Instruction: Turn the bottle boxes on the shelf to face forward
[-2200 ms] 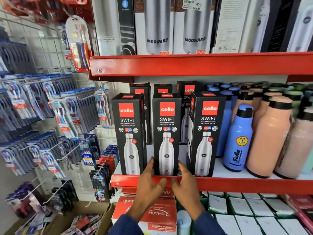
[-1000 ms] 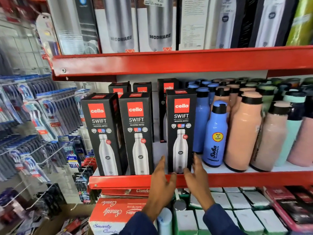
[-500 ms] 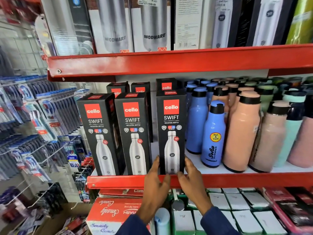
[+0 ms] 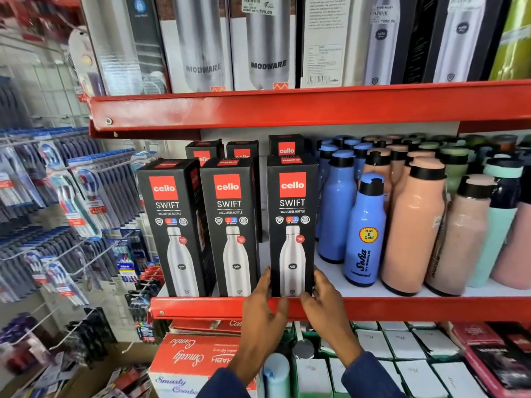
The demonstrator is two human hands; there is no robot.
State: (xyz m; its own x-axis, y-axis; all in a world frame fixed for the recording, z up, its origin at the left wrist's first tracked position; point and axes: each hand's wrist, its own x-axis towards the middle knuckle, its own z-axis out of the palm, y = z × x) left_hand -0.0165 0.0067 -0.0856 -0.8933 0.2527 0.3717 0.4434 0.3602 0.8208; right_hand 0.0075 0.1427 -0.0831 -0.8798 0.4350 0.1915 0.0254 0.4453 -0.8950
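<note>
- Head view shows three tall black cardboard bottle boxes in a row at the front lip of the red metal shelf (image 4: 402,307), each with a red logo panel and a printed steel bottle facing outward.
- Left hand (image 4: 263,308) and right hand (image 4: 326,307) bracket the base of the rightmost black box (image 4: 292,225); the fingers lie flat against its two side walls, so each grip is spread and pressing inward, not curled around anything.
- Holding low at both sides likely lets the person twist the box on its base without tipping it.
- Its printed face looks square to the aisle and level with the middle black box (image 4: 230,225) and the leftmost black box (image 4: 175,228), so this step seems nearly finished.
- More black boxes stand behind the row; whether they face forward is hard to tell.
- Blue plastic bottle with a yellow sticker (image 4: 365,234) stands just beside the held box, so a wide swing could knock it.
</note>
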